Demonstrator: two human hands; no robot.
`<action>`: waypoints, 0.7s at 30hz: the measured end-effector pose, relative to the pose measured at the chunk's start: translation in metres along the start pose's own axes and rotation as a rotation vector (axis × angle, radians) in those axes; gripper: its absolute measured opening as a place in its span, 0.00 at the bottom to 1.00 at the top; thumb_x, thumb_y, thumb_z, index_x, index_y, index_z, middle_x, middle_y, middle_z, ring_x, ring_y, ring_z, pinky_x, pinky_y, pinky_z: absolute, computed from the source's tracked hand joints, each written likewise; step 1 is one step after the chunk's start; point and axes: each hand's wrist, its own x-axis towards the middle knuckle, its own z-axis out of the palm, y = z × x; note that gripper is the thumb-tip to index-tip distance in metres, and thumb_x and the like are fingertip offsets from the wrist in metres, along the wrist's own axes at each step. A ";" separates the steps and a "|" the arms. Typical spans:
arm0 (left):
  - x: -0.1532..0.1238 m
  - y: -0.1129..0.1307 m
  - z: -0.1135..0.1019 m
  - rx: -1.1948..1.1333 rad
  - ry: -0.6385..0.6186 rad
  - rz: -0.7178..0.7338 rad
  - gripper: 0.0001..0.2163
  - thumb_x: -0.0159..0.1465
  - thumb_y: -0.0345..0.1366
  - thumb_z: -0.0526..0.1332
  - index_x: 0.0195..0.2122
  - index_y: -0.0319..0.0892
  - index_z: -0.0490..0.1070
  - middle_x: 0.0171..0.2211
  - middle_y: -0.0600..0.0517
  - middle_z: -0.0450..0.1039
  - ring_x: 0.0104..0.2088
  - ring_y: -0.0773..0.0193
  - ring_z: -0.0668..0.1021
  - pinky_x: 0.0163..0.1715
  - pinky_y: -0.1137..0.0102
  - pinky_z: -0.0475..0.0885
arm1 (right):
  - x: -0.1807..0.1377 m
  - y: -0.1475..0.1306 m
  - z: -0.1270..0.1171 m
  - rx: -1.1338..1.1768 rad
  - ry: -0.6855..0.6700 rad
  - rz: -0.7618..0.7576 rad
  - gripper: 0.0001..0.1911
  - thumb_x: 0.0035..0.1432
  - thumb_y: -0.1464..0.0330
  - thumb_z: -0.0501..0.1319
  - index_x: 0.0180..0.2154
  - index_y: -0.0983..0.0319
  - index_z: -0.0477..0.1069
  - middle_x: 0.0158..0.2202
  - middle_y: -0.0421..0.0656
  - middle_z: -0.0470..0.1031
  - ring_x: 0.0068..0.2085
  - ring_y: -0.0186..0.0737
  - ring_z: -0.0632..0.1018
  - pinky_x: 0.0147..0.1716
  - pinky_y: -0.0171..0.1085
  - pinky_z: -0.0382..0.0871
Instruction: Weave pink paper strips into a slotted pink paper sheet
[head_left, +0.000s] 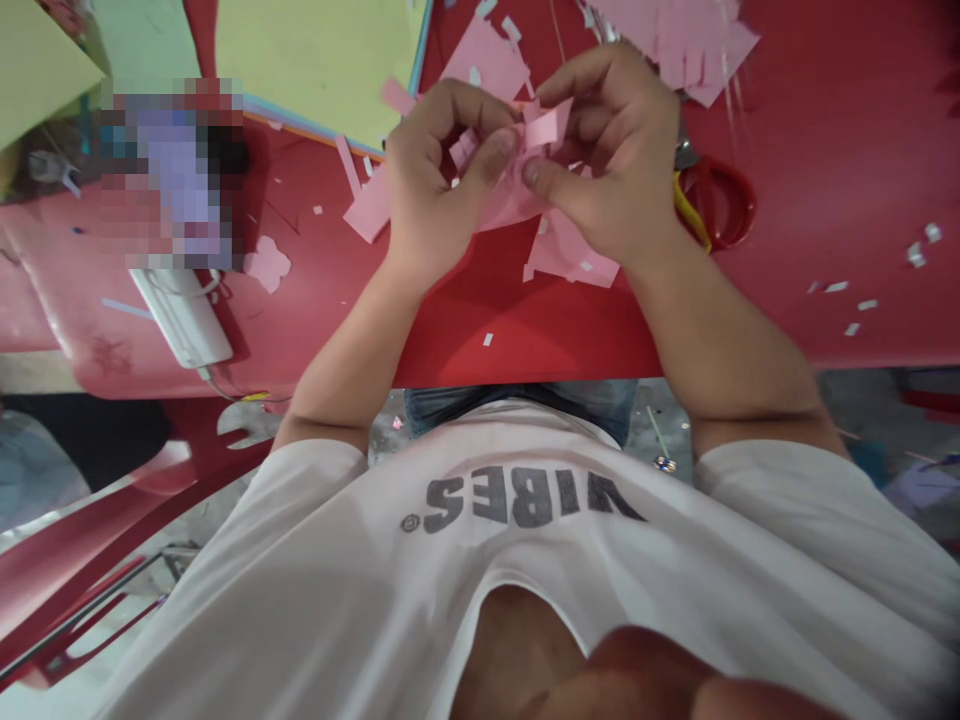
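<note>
Between my two hands is a piece of pink paper with cut strips curling up from it. My left hand pinches its left side between thumb and bent fingers. From the other side my right hand grips it, the thumb low and the fingers curled near a folded strip. Part of the paper is hidden behind the fingers. Under and around my hands lie more pink paper scraps. Just right of my right wrist are scissors with red and yellow handles, partly covered.
Yellow paper sheets are stacked at the back left. A white power bank with a cable lies near the left front edge of the red table. Fringed pink paper lies at the back right. Small white bits are scattered about.
</note>
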 end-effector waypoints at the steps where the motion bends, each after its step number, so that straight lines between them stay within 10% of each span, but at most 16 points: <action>1: 0.000 0.001 0.000 -0.018 -0.006 0.029 0.04 0.70 0.38 0.64 0.44 0.48 0.75 0.40 0.53 0.77 0.41 0.61 0.78 0.40 0.65 0.69 | 0.000 0.000 0.000 -0.009 0.006 -0.003 0.17 0.51 0.69 0.69 0.44 0.54 0.70 0.36 0.35 0.71 0.27 0.32 0.65 0.26 0.38 0.56; 9: 0.001 -0.002 0.013 -0.171 0.125 0.023 0.10 0.65 0.39 0.69 0.46 0.47 0.74 0.38 0.51 0.74 0.35 0.65 0.75 0.33 0.66 0.69 | -0.001 0.000 0.003 -0.100 0.079 -0.003 0.13 0.56 0.58 0.68 0.36 0.57 0.69 0.32 0.38 0.69 0.30 0.35 0.67 0.28 0.38 0.58; 21: 0.000 0.007 0.010 -0.044 0.005 -0.029 0.07 0.68 0.44 0.63 0.42 0.48 0.74 0.35 0.49 0.72 0.35 0.61 0.74 0.34 0.64 0.68 | 0.002 -0.008 0.005 -0.138 0.178 0.012 0.08 0.46 0.68 0.67 0.26 0.54 0.68 0.25 0.38 0.67 0.27 0.38 0.63 0.25 0.41 0.57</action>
